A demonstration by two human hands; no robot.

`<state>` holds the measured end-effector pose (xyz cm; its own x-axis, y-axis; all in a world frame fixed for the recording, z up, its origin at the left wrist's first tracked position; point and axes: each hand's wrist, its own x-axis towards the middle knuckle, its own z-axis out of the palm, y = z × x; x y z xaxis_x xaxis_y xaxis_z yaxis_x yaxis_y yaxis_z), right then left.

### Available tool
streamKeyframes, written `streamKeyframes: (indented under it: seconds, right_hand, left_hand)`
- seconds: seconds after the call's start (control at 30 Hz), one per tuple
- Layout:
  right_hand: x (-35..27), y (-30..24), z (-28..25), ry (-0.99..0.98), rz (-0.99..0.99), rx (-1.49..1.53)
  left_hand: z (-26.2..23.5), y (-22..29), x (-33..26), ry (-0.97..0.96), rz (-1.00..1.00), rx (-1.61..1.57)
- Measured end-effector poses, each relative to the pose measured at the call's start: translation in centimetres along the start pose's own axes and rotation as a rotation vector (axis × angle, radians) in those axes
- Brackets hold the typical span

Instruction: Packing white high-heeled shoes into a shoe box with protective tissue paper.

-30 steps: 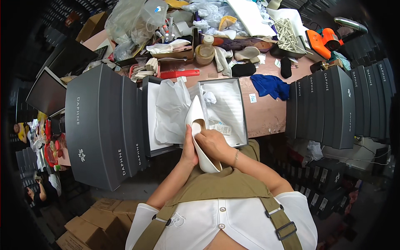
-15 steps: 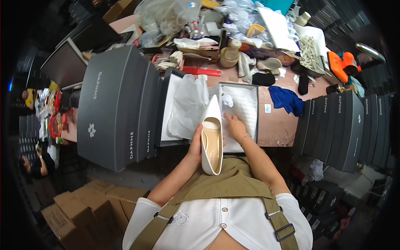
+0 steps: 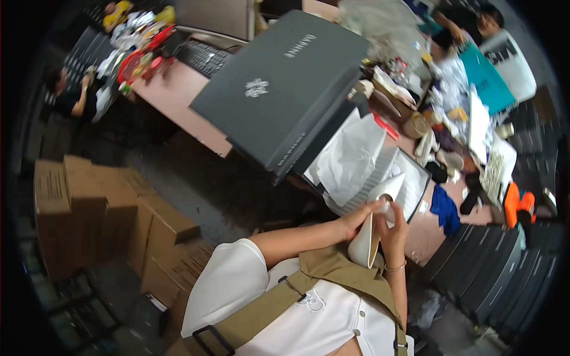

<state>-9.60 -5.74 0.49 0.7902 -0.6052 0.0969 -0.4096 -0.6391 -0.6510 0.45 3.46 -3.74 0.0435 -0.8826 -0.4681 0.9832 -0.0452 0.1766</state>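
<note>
A white pointed-toe pump (image 3: 360,248) is held up in front of me, toe away, tilted onto its side. My left hand (image 3: 358,218) is closed round the near side of the shoe. At the shoe's opening, my right hand (image 3: 393,234) pinches a small wad of white paper (image 3: 389,216), partly hidden by the fingers. Just beyond lies an open shoebox (image 3: 425,185) with white padded lining inside. Loose white tissue paper (image 3: 347,157) spreads over the box part beside it.
Large dark grey shoeboxes (image 3: 285,83) are stacked left of the open box, and more dark boxes (image 3: 475,255) stand at right. A blue cloth (image 3: 444,209) lies on the pink table (image 3: 184,98). Brown cartons (image 3: 113,207) sit on the floor at left. Other people work farther off.
My view has swung left, so the scene appears turned. My right hand has come from the open box to the shoe's opening, now with white paper. My left hand keeps hold of the pump.
</note>
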Motion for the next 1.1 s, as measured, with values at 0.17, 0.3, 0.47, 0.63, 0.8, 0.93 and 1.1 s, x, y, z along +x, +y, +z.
streamKeyframes:
  seconds: [0.17, 0.3, 0.47, 0.63, 0.8, 0.93, 1.1]
  right_hand:
    - [-0.2, -1.7, -2.0, -0.154, -0.403, -0.121]
    - [-1.6, -0.9, -2.9, -0.162, -0.27, -0.134]
    - [-3.1, 2.0, -1.6, -0.036, -0.294, -0.279]
    - [-3.5, 7.5, -1.6, -0.288, -0.299, -0.072]
    - [-1.5, 5.4, -6.6, -0.486, -0.025, 0.208]
    - [5.2, 11.2, -3.7, -0.139, 0.02, 0.163]
    - [12.5, 10.6, 4.0, -0.195, -0.1, -0.371]
  left_hand:
    - [-0.6, -1.9, -1.4, -0.019, 0.229, 0.003]
    - [2.0, -5.6, -2.5, 0.082, 0.343, 0.046]
    - [1.9, -12.6, -1.1, 0.172, 0.386, -0.004]
    - [2.9, -15.5, -2.2, 0.139, 0.299, -0.097]
    - [-1.3, -11.1, -2.6, 0.131, 0.35, -0.018]
    - [-1.5, -6.2, -4.2, 0.086, 0.351, -0.132]
    - [-2.4, -1.9, -2.7, 0.024, 0.246, -0.086]
